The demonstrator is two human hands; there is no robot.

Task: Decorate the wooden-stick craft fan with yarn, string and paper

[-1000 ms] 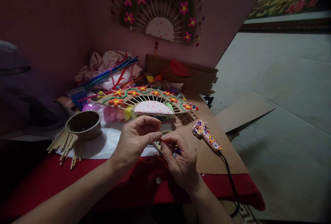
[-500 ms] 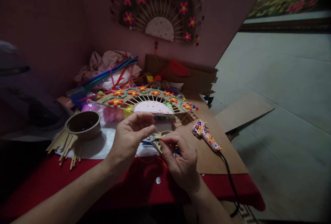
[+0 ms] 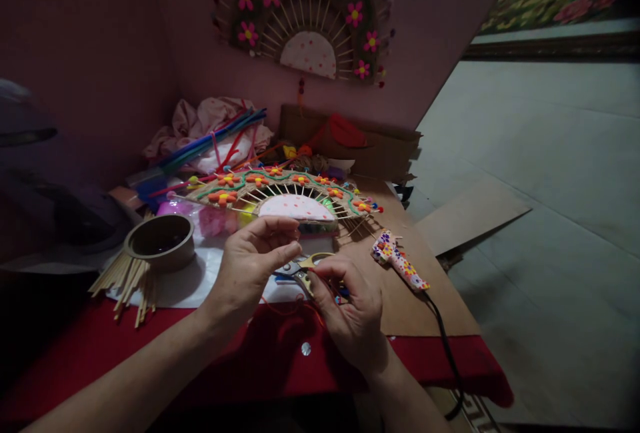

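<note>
My left hand (image 3: pixel 250 263) is raised over the table with curled fingers, its thumb close to them. Anything between those fingertips is too small to make out. Lower and to the right, my right hand (image 3: pixel 353 310) pinches thumb and forefinger together on a red thread. Loops of this red thread (image 3: pixel 285 313) hang and lie below the hands. Scissors with yellowish handles (image 3: pixel 320 258) lie behind the fingers, partly hidden. Just beyond my hands, a half-round fan-shaped craft piece (image 3: pixel 295 206) carries orange flowers and thin sticks.
A floral-covered glue gun (image 3: pixel 400 263) with a black cord lies on cardboard (image 3: pixel 435 306) at right. At left, a brown tape roll (image 3: pixel 163 240) sits by wooden sticks (image 3: pixel 133 280). Pipe cleaners (image 3: pixel 220 140) and cloth pile up behind. A similar flowered piece (image 3: pixel 307 53) hangs on the wall.
</note>
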